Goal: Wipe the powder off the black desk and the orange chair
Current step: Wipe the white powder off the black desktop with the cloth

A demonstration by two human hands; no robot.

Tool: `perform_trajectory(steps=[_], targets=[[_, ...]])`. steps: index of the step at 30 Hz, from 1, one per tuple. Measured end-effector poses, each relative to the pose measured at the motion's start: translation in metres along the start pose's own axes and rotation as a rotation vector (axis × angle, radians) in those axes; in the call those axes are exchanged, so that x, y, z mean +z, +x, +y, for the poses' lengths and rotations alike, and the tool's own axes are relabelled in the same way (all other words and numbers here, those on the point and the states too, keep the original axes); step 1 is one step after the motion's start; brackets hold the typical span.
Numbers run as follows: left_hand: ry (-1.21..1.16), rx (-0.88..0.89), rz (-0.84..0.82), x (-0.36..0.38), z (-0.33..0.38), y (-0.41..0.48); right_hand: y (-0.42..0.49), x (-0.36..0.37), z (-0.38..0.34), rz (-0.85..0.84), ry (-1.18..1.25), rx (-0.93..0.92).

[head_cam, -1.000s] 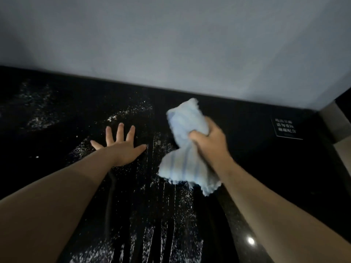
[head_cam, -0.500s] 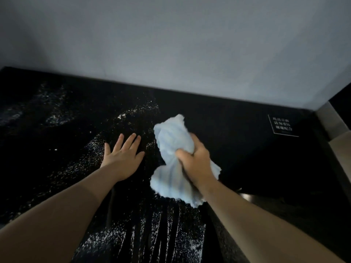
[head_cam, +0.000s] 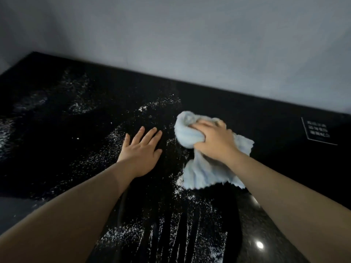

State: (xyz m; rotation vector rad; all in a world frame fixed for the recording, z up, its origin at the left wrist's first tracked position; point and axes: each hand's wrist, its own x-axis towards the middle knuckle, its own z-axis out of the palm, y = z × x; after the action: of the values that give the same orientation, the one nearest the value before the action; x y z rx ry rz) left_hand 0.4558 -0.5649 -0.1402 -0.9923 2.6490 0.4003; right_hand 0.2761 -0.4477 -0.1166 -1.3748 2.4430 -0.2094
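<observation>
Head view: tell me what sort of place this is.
Probably an indoor room, perhaps a hotel or office: a glossy black desk runs along a plain grey wall, with a small printed notice on it. The right hand grips a blue cloth.

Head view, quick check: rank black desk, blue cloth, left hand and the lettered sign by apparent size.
1. black desk, largest
2. blue cloth, though bunched and partly under the right hand
3. left hand
4. lettered sign, smallest

The left hand lies palm down on the glossy black desk, fingers straight and close together, bare forearm extended forward. The right hand is palm down, fingers curled, gripping a bunched light blue ribbed cloth; its bare forearm enters from the lower right.
</observation>
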Motion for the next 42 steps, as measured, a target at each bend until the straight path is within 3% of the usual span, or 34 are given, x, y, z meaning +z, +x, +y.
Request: perform_trajectory(steps=[2,4,6,9,12,14,16,19,22,25,28,30,32,34,36,38,40,42], targets=[[0.007,-0.002,-0.001,-0.001,0.001,0.000,-0.009,-0.002,0.001,-0.005,0.212,-0.078],[0.012,-0.001,0.002,0.000,0.001,-0.001,0.001,-0.015,0.007,0.168,0.427,-0.016],[0.010,0.002,0.002,0.000,0.001,-0.001,0.026,-0.024,0.015,0.279,0.362,0.108],[0.012,-0.004,-0.015,0.003,-0.002,0.001,0.047,-0.019,0.010,0.132,0.048,0.156],[0.017,-0.011,-0.028,0.003,-0.004,0.003,0.027,0.003,-0.006,0.055,-0.037,-0.008],[0.010,-0.014,-0.033,0.003,-0.003,0.003,0.003,0.012,-0.012,0.010,0.049,-0.186],[0.006,-0.017,-0.024,0.003,-0.002,0.002,-0.006,0.008,-0.008,0.006,0.257,-0.249],[0.019,-0.009,-0.006,0.004,-0.001,0.001,0.022,-0.014,0.014,0.245,0.319,-0.049],[0.019,-0.007,-0.004,0.004,-0.002,0.000,0.046,-0.024,0.026,0.196,0.055,0.117],[0.021,-0.016,0.005,0.006,-0.003,0.000,0.031,-0.009,0.013,0.133,-0.052,0.085],[0.022,-0.021,0.014,0.007,-0.001,-0.001,-0.007,-0.002,-0.002,-0.019,0.102,-0.153],[0.020,-0.018,0.015,0.006,-0.001,0.000,-0.011,-0.018,-0.002,-0.117,0.307,-0.157],[0.015,-0.012,0.008,0.005,-0.001,0.000,0.008,-0.033,0.006,0.041,0.402,-0.025],[0.016,-0.009,-0.004,0.004,-0.001,0.000,0.028,-0.041,0.013,0.163,0.299,0.145],[0.015,-0.009,-0.022,0.001,-0.001,0.002,0.032,-0.031,0.010,0.137,0.073,0.240],[0.020,-0.012,-0.036,-0.002,-0.003,0.005,0.024,-0.015,-0.003,0.056,-0.060,0.126],[0.035,-0.014,-0.056,-0.005,-0.004,0.008,0.016,-0.008,-0.015,-0.084,0.108,-0.021],[0.062,-0.001,-0.076,-0.007,-0.003,0.009,0.018,-0.021,-0.020,-0.117,0.558,0.008]])
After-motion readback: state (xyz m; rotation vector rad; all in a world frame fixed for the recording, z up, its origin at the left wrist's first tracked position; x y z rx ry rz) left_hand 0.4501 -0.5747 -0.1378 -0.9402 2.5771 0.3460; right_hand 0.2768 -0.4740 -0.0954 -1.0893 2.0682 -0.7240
